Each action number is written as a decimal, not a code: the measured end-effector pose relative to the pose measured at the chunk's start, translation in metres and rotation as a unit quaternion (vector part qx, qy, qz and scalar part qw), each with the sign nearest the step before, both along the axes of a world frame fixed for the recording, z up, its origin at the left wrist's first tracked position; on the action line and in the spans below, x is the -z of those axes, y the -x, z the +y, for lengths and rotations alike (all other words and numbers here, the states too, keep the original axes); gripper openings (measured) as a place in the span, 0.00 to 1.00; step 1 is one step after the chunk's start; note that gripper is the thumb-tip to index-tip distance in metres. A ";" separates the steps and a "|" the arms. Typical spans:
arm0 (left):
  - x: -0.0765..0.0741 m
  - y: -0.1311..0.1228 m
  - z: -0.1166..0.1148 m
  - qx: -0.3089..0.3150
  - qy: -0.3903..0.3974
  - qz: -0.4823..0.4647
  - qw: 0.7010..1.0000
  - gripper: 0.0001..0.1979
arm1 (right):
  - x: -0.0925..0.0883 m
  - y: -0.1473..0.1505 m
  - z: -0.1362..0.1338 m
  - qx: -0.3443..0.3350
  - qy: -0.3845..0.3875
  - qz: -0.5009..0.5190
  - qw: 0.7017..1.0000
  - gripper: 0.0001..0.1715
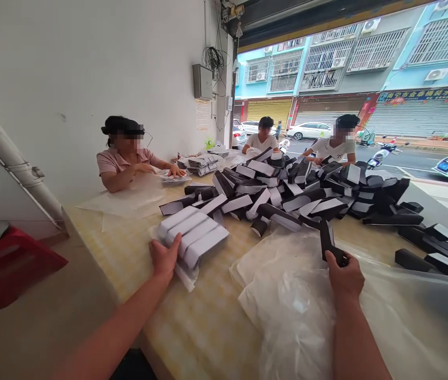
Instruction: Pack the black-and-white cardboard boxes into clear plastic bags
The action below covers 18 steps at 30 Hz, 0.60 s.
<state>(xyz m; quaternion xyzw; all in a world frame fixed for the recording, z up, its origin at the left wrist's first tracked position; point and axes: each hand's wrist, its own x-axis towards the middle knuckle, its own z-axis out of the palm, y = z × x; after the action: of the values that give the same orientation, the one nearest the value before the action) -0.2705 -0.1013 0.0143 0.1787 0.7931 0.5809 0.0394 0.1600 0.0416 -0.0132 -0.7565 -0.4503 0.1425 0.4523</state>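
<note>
My left hand (164, 257) rests with fingers spread on the near end of a stack of bagged white boxes (194, 237) lying on the yellow checked table (208, 327). My right hand (344, 274) is closed round a narrow black box (327, 240), held upright above a pile of clear plastic bags (311, 306). Behind both hands spreads a large heap of black and white boxes (306, 192).
Three other people sit at the far side of the table, handling boxes and bags. More black boxes (437, 253) lie at the right. A red stool (6, 269) stands at the left by a white pipe. The street with parked cars lies beyond.
</note>
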 end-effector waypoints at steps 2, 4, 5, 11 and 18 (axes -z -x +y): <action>0.005 0.004 -0.006 0.003 0.024 0.060 0.998 0.42 | -0.001 0.000 0.000 -0.001 0.006 0.001 1.000 0.36; 0.009 0.005 -0.012 0.032 0.018 0.118 0.992 0.43 | -0.002 0.000 0.000 -0.002 0.005 0.000 1.000 0.35; 0.011 0.004 -0.014 0.050 0.016 0.144 0.988 0.42 | -0.001 0.000 0.000 -0.002 0.003 0.000 1.000 0.35; 0.018 -0.005 -0.017 0.103 0.103 0.121 0.982 0.40 | 0.002 -0.003 0.003 0.003 0.005 -0.001 1.000 0.35; -0.006 -0.024 -0.026 0.118 0.057 0.175 0.976 0.35 | 0.002 -0.003 0.003 -0.001 0.008 0.005 1.000 0.37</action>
<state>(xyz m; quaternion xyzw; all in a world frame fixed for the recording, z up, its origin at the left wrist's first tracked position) -0.2465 -0.1276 0.0207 0.3677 0.7926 0.4859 -0.0217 0.1632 0.0442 -0.0150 -0.7591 -0.4474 0.1507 0.4483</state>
